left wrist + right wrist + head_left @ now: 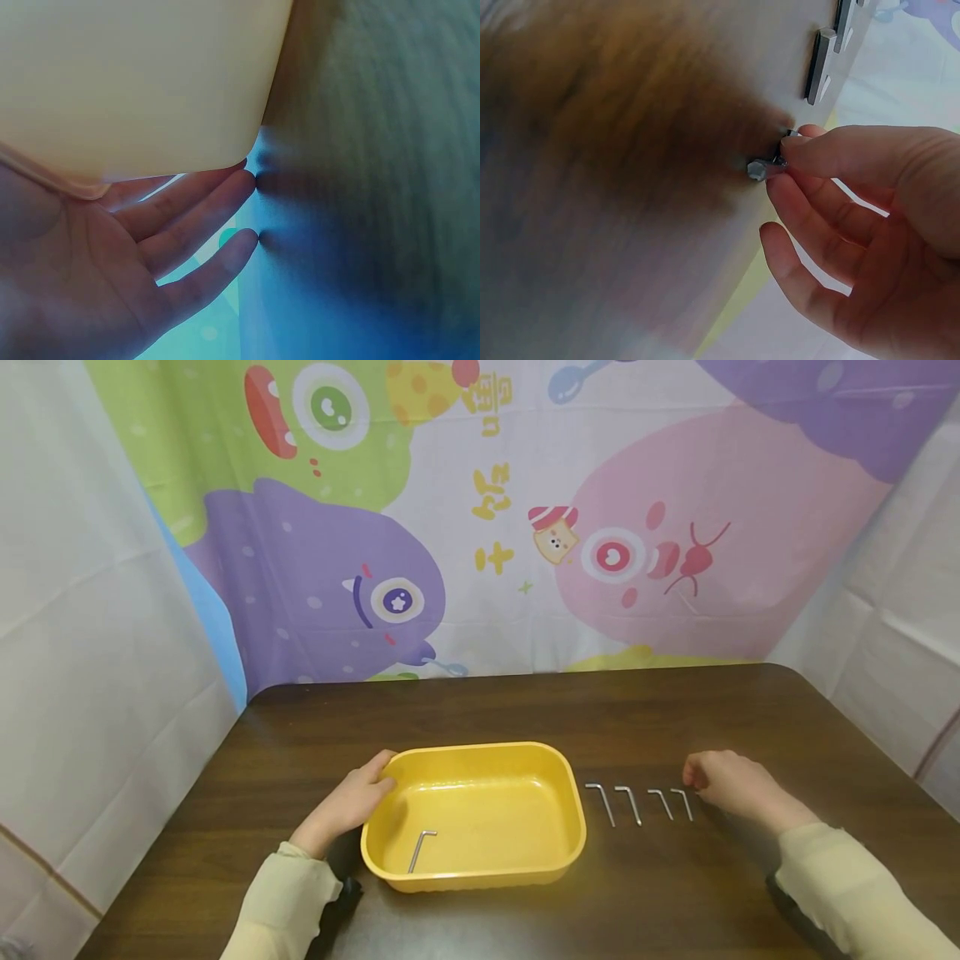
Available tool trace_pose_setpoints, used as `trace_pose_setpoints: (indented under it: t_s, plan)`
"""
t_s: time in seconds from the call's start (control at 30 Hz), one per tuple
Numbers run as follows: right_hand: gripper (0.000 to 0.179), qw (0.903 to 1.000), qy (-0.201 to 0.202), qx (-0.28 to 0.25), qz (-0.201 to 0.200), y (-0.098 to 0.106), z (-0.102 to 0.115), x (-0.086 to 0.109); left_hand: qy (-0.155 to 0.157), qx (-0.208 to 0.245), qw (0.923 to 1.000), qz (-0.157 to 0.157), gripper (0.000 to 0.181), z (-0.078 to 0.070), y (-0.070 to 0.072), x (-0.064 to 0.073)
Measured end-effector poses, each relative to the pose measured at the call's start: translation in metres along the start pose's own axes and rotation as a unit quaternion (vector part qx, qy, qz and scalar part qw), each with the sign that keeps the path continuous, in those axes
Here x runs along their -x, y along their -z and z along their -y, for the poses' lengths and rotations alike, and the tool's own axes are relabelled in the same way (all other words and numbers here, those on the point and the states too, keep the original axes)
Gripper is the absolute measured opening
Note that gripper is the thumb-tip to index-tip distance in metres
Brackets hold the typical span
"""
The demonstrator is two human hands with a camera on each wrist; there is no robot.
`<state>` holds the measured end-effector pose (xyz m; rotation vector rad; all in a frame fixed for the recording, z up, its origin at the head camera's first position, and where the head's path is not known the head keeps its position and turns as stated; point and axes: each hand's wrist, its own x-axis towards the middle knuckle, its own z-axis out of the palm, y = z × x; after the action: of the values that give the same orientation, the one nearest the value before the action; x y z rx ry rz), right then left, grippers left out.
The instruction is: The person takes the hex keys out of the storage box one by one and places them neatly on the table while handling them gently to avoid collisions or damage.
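My left hand (350, 802) holds the left rim of a yellow plastic tray (480, 881). The thumb lies over the rim; in the left wrist view the other fingers (199, 217) reach down outside the tray wall (150, 90), their tips at the table. Inside the tray, at the near left, lies one silver hex key (422, 852). To its right, several L-shaped hex keys (631, 806) lie in a row. At the right end of that row, my right hand (731, 783) pinches a small hex key (756, 169) between thumb and fingers, close to the tabletop; the fingers hide most of it.
Everything stands on a dark brown wooden table (480, 710) with rounded far corners. Behind it hangs a curtain (517, 627) printed with cartoon monsters, and white cloth (97, 610) hangs at both sides. Two other hex keys (821, 67) show near the right hand in the right wrist view.
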<state>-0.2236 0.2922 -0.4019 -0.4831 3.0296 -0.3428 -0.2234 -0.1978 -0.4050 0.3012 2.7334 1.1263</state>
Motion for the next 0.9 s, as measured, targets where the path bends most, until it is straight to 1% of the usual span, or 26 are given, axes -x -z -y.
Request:
trace_pose_setpoints:
  t_s: [0.47,0.77,0.9]
  plan:
    - [0.021,0.9999,-0.001,-0.004,0.010,0.0014,0.0019,-0.0004,0.001,-0.009,1.0000,0.001,0.035,-0.0017,0.0005,0.0011]
    - [0.022,1.0000,0.004,-0.001,0.007,0.0019,0.0017,-0.0008,0.000,-0.004,1.0000,0.000,0.035,-0.0015,0.0005,0.0007]
    - [0.022,0.9999,0.000,0.000,0.013,0.0011,0.0016,-0.0009,0.002,-0.006,1.0000,0.001,0.035,-0.0010,0.0002,0.0006]
